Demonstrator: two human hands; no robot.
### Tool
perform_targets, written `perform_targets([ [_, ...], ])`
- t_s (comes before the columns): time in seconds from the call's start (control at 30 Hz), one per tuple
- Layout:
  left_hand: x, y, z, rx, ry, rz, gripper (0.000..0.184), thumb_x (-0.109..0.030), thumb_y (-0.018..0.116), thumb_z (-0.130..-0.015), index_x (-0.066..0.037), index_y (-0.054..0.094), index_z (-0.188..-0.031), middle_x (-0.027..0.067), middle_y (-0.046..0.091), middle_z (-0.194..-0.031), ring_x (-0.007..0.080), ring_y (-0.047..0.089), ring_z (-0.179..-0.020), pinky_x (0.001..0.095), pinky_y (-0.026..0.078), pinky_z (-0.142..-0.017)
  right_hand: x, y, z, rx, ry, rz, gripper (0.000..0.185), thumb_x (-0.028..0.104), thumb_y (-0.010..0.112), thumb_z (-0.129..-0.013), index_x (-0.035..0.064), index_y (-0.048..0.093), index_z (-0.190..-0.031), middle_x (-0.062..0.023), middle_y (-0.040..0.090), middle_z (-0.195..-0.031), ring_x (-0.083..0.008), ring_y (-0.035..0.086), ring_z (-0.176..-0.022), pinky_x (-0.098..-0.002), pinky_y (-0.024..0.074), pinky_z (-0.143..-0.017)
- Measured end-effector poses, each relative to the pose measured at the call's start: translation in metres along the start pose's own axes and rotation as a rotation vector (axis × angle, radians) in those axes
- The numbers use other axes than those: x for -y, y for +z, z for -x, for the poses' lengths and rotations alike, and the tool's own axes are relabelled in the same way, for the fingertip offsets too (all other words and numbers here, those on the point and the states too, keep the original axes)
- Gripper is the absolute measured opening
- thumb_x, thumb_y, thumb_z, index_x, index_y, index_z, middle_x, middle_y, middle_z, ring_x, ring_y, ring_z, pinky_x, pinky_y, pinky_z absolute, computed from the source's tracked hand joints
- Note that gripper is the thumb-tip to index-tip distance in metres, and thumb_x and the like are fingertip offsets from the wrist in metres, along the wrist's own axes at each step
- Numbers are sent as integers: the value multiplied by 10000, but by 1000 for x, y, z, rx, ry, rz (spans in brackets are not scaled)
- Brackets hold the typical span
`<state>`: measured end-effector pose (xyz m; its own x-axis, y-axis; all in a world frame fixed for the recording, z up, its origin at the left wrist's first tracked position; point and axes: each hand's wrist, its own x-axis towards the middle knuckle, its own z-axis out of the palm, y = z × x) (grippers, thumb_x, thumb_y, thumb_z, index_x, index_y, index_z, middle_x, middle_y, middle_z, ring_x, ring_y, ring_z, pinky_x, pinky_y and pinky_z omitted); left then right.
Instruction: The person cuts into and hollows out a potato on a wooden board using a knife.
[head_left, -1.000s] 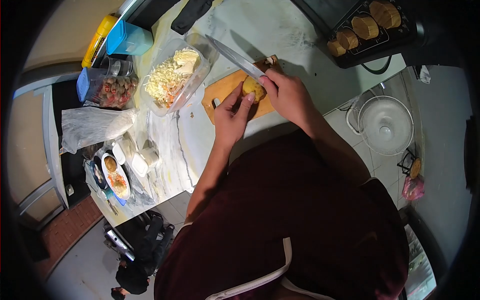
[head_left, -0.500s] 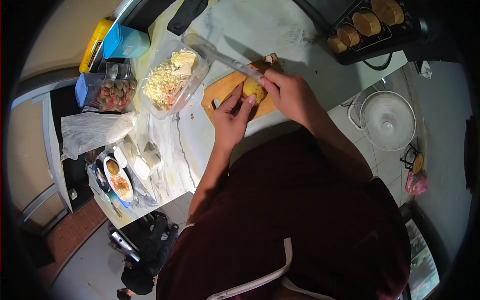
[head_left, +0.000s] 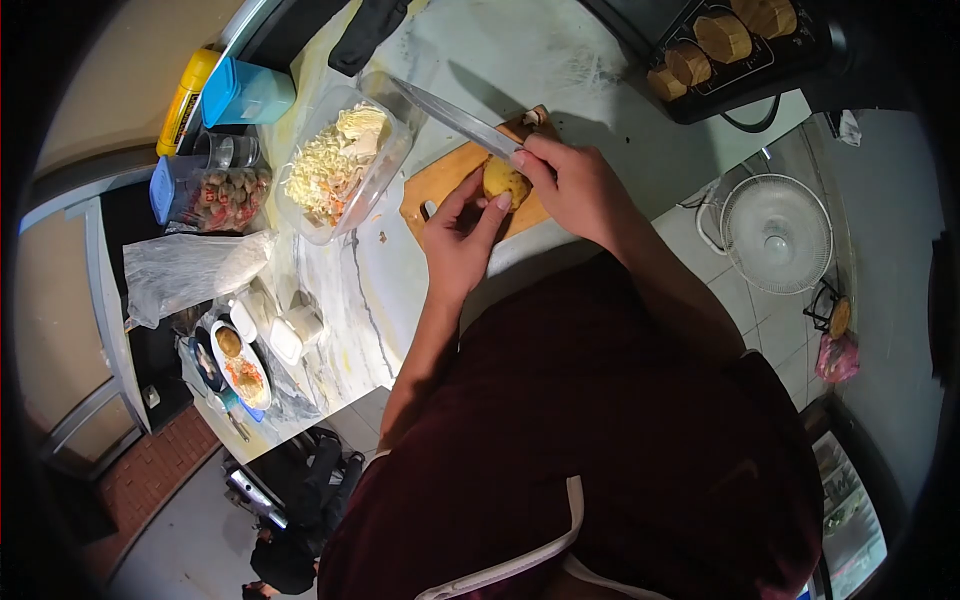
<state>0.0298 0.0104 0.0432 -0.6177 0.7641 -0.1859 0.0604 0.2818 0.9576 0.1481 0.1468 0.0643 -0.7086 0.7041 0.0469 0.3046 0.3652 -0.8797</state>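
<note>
A yellow potato (head_left: 506,183) rests on the wooden cutting board (head_left: 432,188), with my left hand (head_left: 462,232) gripping its near left side between thumb and fingers. My right hand (head_left: 573,188) is closed around the handle of a large knife (head_left: 455,117). The blade points up and left, just above the potato, and the handle is hidden in my fingers. Small dark scraps (head_left: 532,118) lie at the board's far corner. Left of the board stands a clear plastic container (head_left: 396,150) with shredded pale and orange food (head_left: 335,165) inside.
Lidded tubs (head_left: 250,92), a plastic bag (head_left: 190,272) and an oval plate (head_left: 262,392) line the counter's left side. A black appliance with wooden knobs (head_left: 722,38) is at the upper right. A fan (head_left: 776,234) stands at the right. A person in dark clothes (head_left: 284,560) is at the lower left.
The whole view has shifted slightly. The knife blade has swung a little over the potato; both hands keep their hold.
</note>
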Motion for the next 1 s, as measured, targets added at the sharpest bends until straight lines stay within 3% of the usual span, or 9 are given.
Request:
perform_targets([
  [0.13,-3,1,2,9,-48,65,474,-155,768,-850,27,597,-1253,17,632,-876,66,576,-790,210,483,-741,0,1,-5,43,34,-8,229,238,573,-969,16,583,-913,-186,569,-703,-315,534,-592,-362,443,-576],
  [0.2,-2,3,2,5,-40,74,468,-149,772,-845,28,598,-1242,25,633,-883,71,582,-788,215,488,-745,1,2,-6,73,171,-93,260,260,553,-985,10,577,-919,-153,534,-680,-207,469,-581,-333,423,-580],
  [0.3,0,3,2,3,-23,89,461,-134,783,-833,32,590,-1218,39,629,-891,77,589,-788,223,501,-737,-7,5,-6,34,44,-127,268,268,541,-994,9,575,-933,-119,509,-664,-148,426,-595,-316,409,-575],
  [0.63,3,6,1,46,-30,133,474,-93,799,-809,17,542,-1191,68,621,-905,109,620,-797,229,523,-690,-4,6,-10,68,153,-211,274,277,522,-1006,11,578,-967,-48,487,-646,-106,422,-603,-290,392,-564],
  [0.7,-1,6,1,43,-32,150,468,-94,799,-809,15,544,-1186,63,616,-894,106,614,-783,226,523,-685,-2,2,-10,115,273,-283,272,272,526,-1005,7,583,-986,-27,479,-642,-90,415,-612,-277,385,-569],
  [0.8,-6,7,3,46,-62,105,513,-94,799,-807,16,543,-1237,62,610,-937,105,594,-846,232,517,-729,-12,-2,-9,127,192,-293,263,271,531,-1003,18,597,-1025,-21,480,-639,-78,418,-583,-272,380,-536],
  [0.87,-1,10,0,7,96,137,590,-94,800,-806,9,519,-1315,62,592,-1038,108,566,-940,243,502,-799,-15,-10,-5,123,139,-212,260,270,533,-1001,23,607,-1029,-23,497,-646,-75,431,-568,-270,391,-529],
  [1.0,11,5,-4,83,21,69,640,-89,795,-810,5,492,-1366,68,559,-1167,112,539,-1000,261,486,-856,-18,-24,6,115,82,-69,260,269,550,-987,23,631,-1005,-45,556,-666,-90,484,-550,-277,424,-539],
])
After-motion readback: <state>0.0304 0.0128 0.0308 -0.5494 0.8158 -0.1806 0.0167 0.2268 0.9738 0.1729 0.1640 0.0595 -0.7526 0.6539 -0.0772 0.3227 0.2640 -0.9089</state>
